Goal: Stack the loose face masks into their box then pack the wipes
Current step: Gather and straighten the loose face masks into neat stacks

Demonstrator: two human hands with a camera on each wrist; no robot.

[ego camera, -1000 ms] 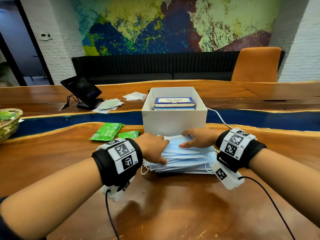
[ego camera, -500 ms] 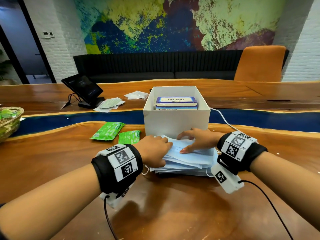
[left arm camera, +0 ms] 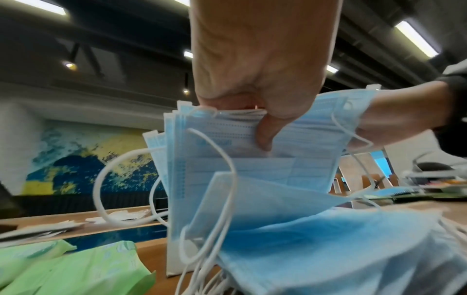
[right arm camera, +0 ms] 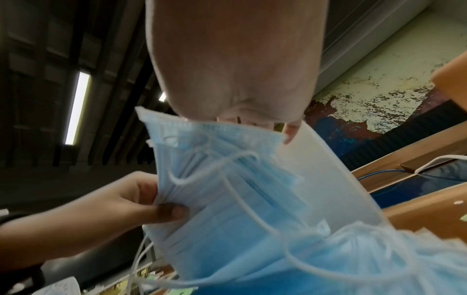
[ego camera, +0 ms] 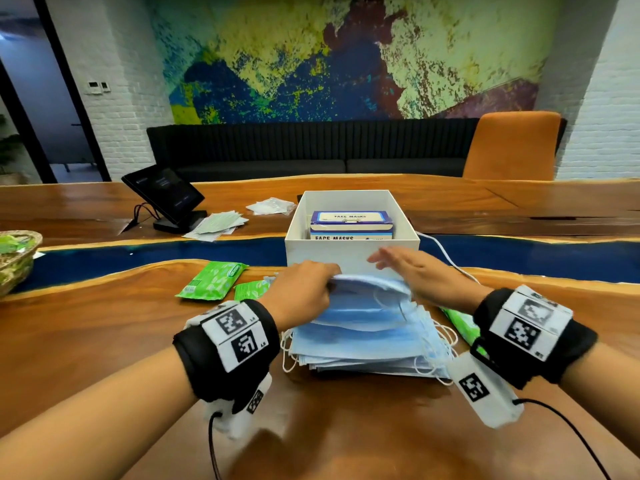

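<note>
A stack of blue face masks (ego camera: pixel 367 327) lies on the wooden table (ego camera: pixel 104 341) in front of a white box (ego camera: pixel 349 252). Its upper masks are tilted up at the far edge. My left hand (ego camera: pixel 329 284) pinches that raised bundle at its left end, with the thumb (left arm camera: pixel 265 135) under the masks (left arm camera: pixel 252 163). My right hand (ego camera: pixel 388 261) has straight, blurred fingers at the bundle's far right edge, against the box wall. The right wrist view shows the masks (right arm camera: pixel 227 179) just below my right palm. Two blue face-mask boxes (ego camera: pixel 351 220) sit inside the white box. Green wipe packs (ego camera: pixel 213 280) lie to the left.
Another green wipe pack (ego camera: pixel 460 323) lies beside my right wrist. A tablet on a stand (ego camera: pixel 162 195), loose white packets (ego camera: pixel 218 223) and a white cable (ego camera: pixel 446 258) are farther back. A wicker basket (ego camera: pixel 17 261) stands at the left edge.
The far edge of the upper masks has lifted off the stack. My left hand went from resting on top to pinching the left end, and my right hand's fingers moved toward the box.
</note>
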